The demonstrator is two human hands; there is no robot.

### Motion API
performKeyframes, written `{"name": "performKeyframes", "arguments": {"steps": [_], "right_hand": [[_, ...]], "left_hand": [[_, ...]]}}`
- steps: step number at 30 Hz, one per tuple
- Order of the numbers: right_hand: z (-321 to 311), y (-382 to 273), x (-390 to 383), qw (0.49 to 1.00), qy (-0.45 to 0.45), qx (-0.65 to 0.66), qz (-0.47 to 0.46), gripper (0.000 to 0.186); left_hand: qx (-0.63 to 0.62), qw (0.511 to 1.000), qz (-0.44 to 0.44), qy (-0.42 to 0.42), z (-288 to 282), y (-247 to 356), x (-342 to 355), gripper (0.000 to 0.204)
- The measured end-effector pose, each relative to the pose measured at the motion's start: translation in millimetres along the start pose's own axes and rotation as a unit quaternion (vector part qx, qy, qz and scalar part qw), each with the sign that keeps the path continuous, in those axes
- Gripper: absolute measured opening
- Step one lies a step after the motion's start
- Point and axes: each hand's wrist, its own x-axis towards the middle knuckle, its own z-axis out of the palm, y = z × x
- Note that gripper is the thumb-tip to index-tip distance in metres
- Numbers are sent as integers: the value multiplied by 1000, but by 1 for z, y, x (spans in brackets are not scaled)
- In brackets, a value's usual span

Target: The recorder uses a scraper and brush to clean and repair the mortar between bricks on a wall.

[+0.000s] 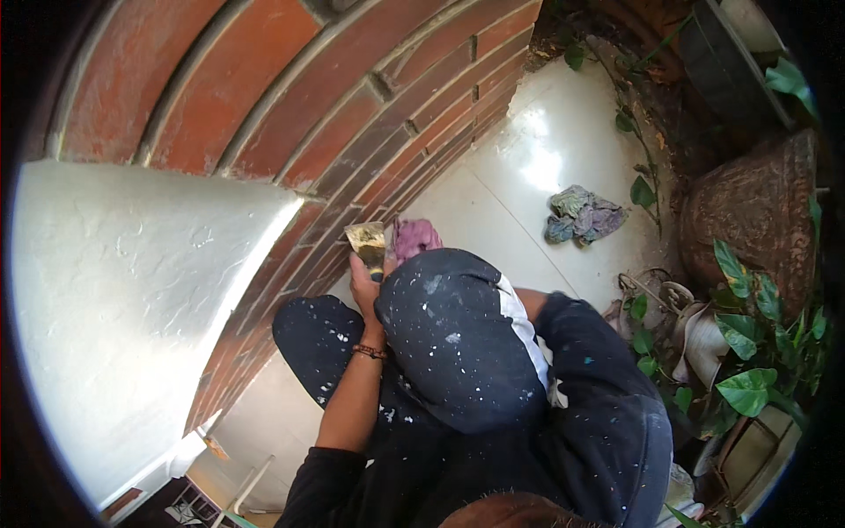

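My left hand (363,287) is closed around the handle of a putty knife (367,240), whose broad, stained blade points away from me beside the brick wall (352,141). A bunched pink rag (415,239) is just right of the blade. Most of my right hand (390,262) is hidden behind my raised knee; a sliver of skin shows against the rag, and the hand seems to grip it. My bent knees, in dark trousers spattered with white paint, hide part of the floor below both hands.
A crumpled grey-green and purple cloth (584,215) lies on the pale tiled floor (493,189). To the right stand a brown plant pot (748,211), a dark planter (731,70) and leafy plants (748,387). A white wall surface (132,290) adjoins the bricks at left.
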Motion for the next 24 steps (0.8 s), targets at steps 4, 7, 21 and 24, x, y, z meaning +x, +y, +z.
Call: {"name": "performKeyframes", "arguments": {"steps": [4, 7, 21, 24], "right_hand": [[127, -80, 165, 979, 182, -2, 89, 32], [128, -147, 286, 961, 119, -248, 41, 26], [-100, -307, 288, 822, 432, -346, -133, 38], [28, -230, 231, 890, 48, -453, -26, 39]], "left_hand": [[46, 992, 102, -50, 1, -24, 8, 43], [2, 996, -9, -90, 10, -3, 1, 36], [-209, 943, -205, -159, 4, -43, 12, 23], [-101, 973, -121, -166, 7, -35, 9, 24]]}}
